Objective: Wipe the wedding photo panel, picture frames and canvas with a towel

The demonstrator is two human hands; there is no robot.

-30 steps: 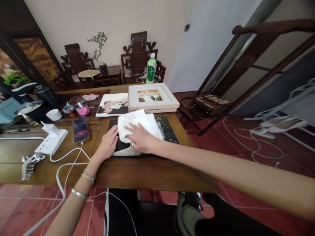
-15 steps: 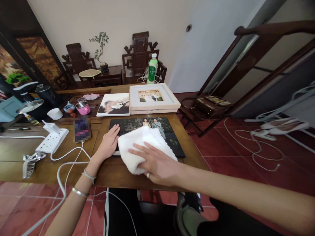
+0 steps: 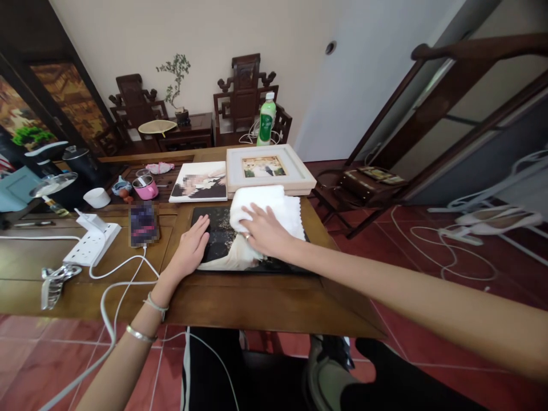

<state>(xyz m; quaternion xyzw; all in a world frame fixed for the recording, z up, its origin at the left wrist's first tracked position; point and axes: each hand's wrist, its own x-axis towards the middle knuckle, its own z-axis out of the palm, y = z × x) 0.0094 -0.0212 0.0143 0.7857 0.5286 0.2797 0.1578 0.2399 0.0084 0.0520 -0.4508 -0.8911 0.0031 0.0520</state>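
A dark photo print (image 3: 214,235) with a pale dress in it lies flat on the wooden table. My left hand (image 3: 192,244) rests open on its left edge, fingers stretched out. A folded white towel (image 3: 278,206) covers much of the picture's right and upper part. Pressed onto this towel is my right hand (image 3: 266,233), its fingers holding it against the surface; a ring shows on one finger. Just behind the towel stands a white-framed photo (image 3: 295,162), stacked on another frame. To its left lies a smaller white-edged photo (image 3: 197,181).
A power strip (image 3: 92,242), charging phone (image 3: 144,224) and clear hair claw (image 3: 55,282) lie on the left, with cables running across. Beyond are a pink cup (image 3: 145,186), a white cup (image 3: 97,197) and a green bottle (image 3: 266,120). A wooden chair (image 3: 428,114) stands at right.
My right hand and the towel have slid away from me, up to the far edge of the picture, uncovering its near part. The left hand stays in place.
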